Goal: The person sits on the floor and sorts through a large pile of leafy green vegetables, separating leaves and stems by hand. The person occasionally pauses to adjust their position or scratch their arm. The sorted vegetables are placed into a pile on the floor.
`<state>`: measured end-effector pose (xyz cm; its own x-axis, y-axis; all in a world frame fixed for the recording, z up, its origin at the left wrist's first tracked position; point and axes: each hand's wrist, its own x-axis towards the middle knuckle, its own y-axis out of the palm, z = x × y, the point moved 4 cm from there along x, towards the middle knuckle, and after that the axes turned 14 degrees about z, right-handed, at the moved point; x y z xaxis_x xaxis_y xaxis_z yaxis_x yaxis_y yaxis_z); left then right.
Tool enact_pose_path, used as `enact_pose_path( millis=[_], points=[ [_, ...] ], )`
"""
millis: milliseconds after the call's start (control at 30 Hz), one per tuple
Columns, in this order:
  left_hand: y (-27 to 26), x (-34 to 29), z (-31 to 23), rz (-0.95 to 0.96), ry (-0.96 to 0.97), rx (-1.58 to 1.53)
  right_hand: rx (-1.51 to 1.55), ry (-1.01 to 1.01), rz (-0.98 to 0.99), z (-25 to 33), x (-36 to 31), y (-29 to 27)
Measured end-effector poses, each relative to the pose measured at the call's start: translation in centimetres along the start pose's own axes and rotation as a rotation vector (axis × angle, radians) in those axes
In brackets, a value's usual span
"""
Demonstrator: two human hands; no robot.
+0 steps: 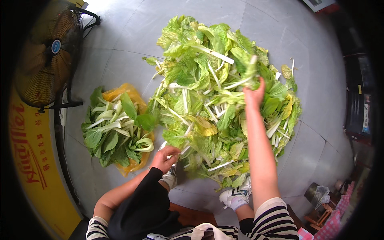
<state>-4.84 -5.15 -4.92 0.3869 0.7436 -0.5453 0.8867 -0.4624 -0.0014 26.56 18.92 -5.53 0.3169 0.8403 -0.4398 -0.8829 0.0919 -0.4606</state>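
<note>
A big heap of pale green leafy cabbage [208,100] lies on the grey tiled floor [320,92]. My right hand [254,95] reaches far into the heap and grips a leafy stalk [250,70] at its right side. My left hand [165,158] rests at the near left edge of the heap, its fingers curled on a white stem. To the left, a smaller pile of darker green bok choy [116,132] lies on an orange plastic bag [127,94].
A yellow floor fan [46,56] stands at the far left beside a yellow banner [32,164]. My white sneakers [235,196] touch the heap's near edge. Dark crates [358,104] and a small bin [316,194] stand at the right.
</note>
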Motion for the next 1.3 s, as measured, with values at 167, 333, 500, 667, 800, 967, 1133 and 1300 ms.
enact_pose_path(
  millis=[167,333,500,667,800,967,1133,1300],
  points=[
    [0.7,0.1,-0.1,0.042,-0.055,-0.009,0.226,-0.041,-0.099,-5.6,3.5,-13.5],
    [1.1,0.7,-1.4,0.084,-0.016,0.074,-0.196,0.196,-0.363,-11.4,3.6,-21.7],
    [0.9,0.3,-1.2,0.101,-0.044,0.104,-1.0,-0.245,-0.597,-1.8,-1.7,-18.6],
    [0.8,0.8,0.0,0.099,-0.084,-0.04,-0.258,-0.261,0.297,2.6,-1.0,-2.5],
    [0.2,0.8,0.6,0.11,-0.071,-0.009,-0.692,0.02,0.192,1.4,3.2,3.5],
    [-0.7,-0.2,1.1,0.074,-0.18,0.003,-0.664,0.059,0.164,-1.0,5.2,2.7],
    [-0.4,0.2,1.0,0.066,-0.148,-0.102,-0.192,0.119,0.025,-0.7,5.1,-2.1],
    [0.2,0.5,1.2,0.078,-0.133,-0.065,0.411,0.046,0.127,-2.6,2.7,-10.9]
  ],
)
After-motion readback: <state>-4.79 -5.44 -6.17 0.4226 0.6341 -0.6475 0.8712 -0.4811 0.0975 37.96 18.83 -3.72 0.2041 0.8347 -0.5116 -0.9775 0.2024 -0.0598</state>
